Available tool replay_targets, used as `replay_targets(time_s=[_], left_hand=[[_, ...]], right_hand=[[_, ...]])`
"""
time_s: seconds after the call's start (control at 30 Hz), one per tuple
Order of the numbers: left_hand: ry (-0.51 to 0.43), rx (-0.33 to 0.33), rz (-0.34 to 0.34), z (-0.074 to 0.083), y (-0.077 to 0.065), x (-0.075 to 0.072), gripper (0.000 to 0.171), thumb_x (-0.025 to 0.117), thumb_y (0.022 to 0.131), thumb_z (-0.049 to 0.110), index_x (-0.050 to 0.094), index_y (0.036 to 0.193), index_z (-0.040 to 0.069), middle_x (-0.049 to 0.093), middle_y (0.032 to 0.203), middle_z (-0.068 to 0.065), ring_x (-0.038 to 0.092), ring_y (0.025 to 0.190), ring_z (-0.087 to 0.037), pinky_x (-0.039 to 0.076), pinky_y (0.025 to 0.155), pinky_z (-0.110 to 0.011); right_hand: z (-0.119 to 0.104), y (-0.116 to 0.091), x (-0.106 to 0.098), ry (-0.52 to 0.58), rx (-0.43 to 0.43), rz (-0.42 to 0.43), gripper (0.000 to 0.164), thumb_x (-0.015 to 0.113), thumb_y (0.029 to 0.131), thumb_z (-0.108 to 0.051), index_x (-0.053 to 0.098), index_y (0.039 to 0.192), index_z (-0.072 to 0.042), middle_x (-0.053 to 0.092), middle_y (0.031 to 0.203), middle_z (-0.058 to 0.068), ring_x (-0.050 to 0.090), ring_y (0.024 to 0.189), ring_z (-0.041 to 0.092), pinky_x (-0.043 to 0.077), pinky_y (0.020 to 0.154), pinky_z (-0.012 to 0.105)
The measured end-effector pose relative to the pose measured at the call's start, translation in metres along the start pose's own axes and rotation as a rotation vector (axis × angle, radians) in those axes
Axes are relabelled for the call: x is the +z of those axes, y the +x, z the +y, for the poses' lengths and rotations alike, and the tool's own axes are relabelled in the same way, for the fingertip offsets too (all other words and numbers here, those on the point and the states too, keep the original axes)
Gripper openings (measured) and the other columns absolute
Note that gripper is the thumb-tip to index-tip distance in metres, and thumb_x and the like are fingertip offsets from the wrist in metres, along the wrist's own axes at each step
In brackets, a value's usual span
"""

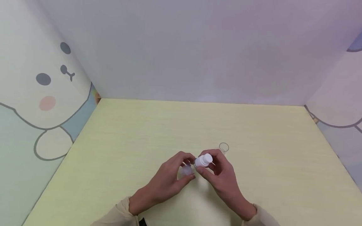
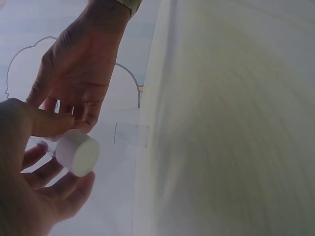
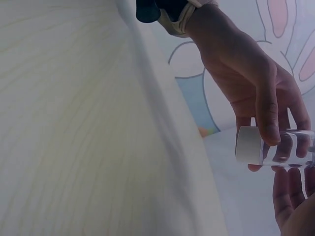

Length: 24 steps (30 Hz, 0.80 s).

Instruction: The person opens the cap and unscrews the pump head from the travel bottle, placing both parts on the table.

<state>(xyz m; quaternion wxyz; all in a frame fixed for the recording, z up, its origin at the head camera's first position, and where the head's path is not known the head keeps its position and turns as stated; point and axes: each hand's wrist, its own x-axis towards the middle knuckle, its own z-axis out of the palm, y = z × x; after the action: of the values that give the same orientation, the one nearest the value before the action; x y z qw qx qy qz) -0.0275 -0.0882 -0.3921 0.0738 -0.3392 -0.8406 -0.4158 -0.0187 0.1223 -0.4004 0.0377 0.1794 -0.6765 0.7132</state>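
Observation:
My left hand grips a small clear bottle with a white end piece, which also shows between its fingers in the left wrist view. From above, that end looks like a pale translucent disc. Close beside it, the right hand pinches a white stepped pump top between thumb and fingers. The top tilts up and to the right. Fingers cover the place between the pump top and bottle, so I cannot tell whether they are joined.
A clear open-ended cup or cap stands on the pale yellow table, just beyond the right hand. A plain wall closes the back, and printed cartoon panels flank both sides.

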Motion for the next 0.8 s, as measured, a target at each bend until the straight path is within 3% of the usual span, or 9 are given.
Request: replay_targets(time_s=[0.17, 0.47, 0.67, 0.8], left_hand=[[-0.005, 0.008, 0.027, 0.002, -0.001, 0.003, 0.047, 0.083, 0.090, 0.017, 0.056, 0.128, 0.016, 0.065, 0.118, 0.006, 0.067, 0.103, -0.012, 0.058, 0.089, -0.023], [-0.085, 0.088, 0.147, -0.001, 0.000, -0.002, 0.050, 0.089, 0.082, 0.013, 0.066, 0.127, 0.015, 0.072, 0.113, 0.004, 0.069, 0.096, -0.010, 0.060, 0.084, -0.020], [-0.204, 0.040, 0.129, -0.001, 0.003, -0.009, 0.050, 0.091, 0.081, 0.015, 0.069, 0.126, 0.018, 0.073, 0.111, 0.003, 0.071, 0.097, -0.011, 0.062, 0.086, -0.024], [-0.296, 0.009, 0.091, -0.001, 0.005, -0.013, 0.049, 0.090, 0.082, 0.017, 0.070, 0.126, 0.019, 0.075, 0.113, 0.002, 0.072, 0.097, -0.013, 0.064, 0.086, -0.029]], right_hand=[[-0.003, -0.002, -0.001, -0.002, -0.024, 0.009, 0.034, 0.072, 0.089, 0.013, 0.058, 0.117, 0.001, 0.062, 0.113, 0.000, 0.065, 0.098, 0.011, 0.057, 0.092, 0.022], [-0.009, 0.005, -0.007, 0.020, -0.028, -0.001, 0.035, 0.077, 0.083, 0.015, 0.065, 0.113, 0.001, 0.071, 0.109, -0.003, 0.069, 0.097, 0.014, 0.058, 0.090, 0.023], [-0.010, 0.012, -0.012, 0.043, -0.062, -0.046, 0.037, 0.076, 0.082, 0.017, 0.065, 0.113, -0.001, 0.072, 0.109, -0.005, 0.067, 0.096, 0.013, 0.057, 0.086, 0.022], [-0.007, 0.015, -0.016, 0.072, -0.131, -0.087, 0.039, 0.076, 0.081, 0.019, 0.066, 0.113, -0.002, 0.071, 0.107, -0.003, 0.065, 0.092, 0.013, 0.056, 0.083, 0.021]])
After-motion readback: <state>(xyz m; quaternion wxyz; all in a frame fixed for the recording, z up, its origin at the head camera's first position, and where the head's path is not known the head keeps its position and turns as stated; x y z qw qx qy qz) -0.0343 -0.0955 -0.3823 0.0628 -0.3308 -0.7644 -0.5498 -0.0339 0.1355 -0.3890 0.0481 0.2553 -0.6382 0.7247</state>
